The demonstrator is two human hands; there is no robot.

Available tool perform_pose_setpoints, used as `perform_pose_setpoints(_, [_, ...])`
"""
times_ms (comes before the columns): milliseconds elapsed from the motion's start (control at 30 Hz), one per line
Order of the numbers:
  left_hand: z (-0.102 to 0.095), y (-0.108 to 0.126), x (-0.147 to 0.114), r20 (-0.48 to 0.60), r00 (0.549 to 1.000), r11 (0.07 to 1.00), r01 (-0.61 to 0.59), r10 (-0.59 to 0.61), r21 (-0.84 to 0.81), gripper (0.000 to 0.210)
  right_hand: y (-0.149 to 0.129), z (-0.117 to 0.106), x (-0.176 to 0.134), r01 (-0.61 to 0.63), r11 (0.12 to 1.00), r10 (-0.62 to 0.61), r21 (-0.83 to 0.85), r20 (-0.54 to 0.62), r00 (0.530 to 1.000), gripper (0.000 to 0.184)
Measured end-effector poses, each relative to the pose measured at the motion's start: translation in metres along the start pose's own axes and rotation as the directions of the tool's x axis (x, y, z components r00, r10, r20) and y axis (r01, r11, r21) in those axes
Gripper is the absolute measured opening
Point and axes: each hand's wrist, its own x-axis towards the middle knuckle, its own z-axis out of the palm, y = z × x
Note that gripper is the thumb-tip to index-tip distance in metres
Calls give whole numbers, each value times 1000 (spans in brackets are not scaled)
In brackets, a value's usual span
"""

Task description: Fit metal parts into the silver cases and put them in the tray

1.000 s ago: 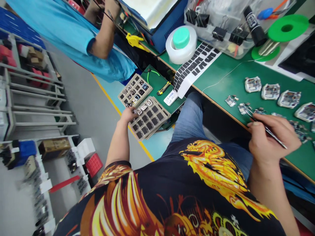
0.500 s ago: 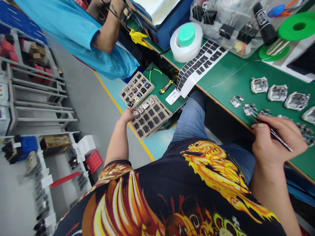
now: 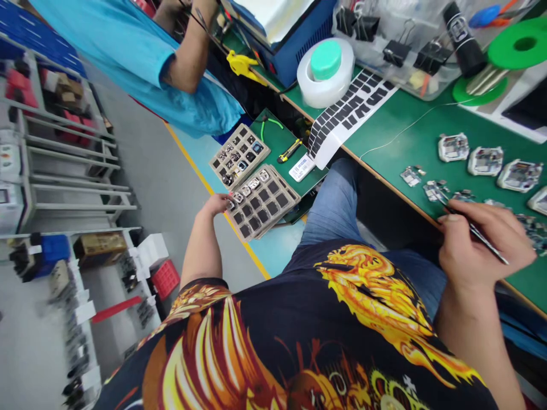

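Note:
On the right, my right hand is closed around a pair of dark tweezers. Their tips rest at a small circuit board on the green bench. More small boards lie beside it, partly behind the hand. My left hand reaches out to the near-left edge of a beige compartment tray, its fingers closed on a small white-framed part in the corner. Several similar white parts sit along that row, and dark square pieces fill other compartments. The fingertips are small and partly hidden.
Another beige tray with small parts adjoins the first. A yellow cutter and white label card lie nearby. White-framed assemblies, a tape roll and a solder spool stand on the bench. A co-worker's blue sleeve is upper left.
My left hand has drawn slightly left and down at the tray's corner, uncovering more of the white parts. My right hand and the tweezers stay almost still. The view has shifted slightly.

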Motion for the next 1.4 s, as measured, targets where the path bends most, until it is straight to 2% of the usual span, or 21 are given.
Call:
perform_pose_setpoints(133, [3,-1,-2,64,997,996,34,-39,81,44,-3,-3,1,10,1000,-10,-14,34,999,23])
perform_pose_setpoints(400, [-7,13,0,20,997,979,71,-76,193,44,3,0,1,45,999,-45,28,1,999,23])
perform_pose_setpoints(533, [-3,14,1,-41,995,973,93,-87,210,44,3,-1,0,13,1000,-13,21,7,1000,21])
perform_pose_setpoints(667, [-2,16,-2,-152,987,977,75,-45,198,42,2,-4,0,-18,1000,18,15,24,1000,24])
perform_pose_setpoints(800, [0,37,-3,-288,950,983,-71,118,169,38,4,-4,0,-19,999,18,30,22,1000,24])
perform_pose_setpoints(900, [8,64,0,-320,910,962,-223,264,159,44,3,-3,0,-10,999,9,33,17,1000,23])
perform_pose_setpoints(1000, [18,88,3,-332,876,936,-311,350,165,50,-1,-1,1,-11,999,10,36,10,1000,23])
perform_pose_setpoints(1200, [23,112,5,-333,869,928,-320,367,190,55,-13,-1,4,-47,996,47,81,-5,999,20])
perform_pose_setpoints(1400, [21,126,0,-332,897,947,-223,292,230,52,-17,-3,5,-49,995,49,84,12,999,21])
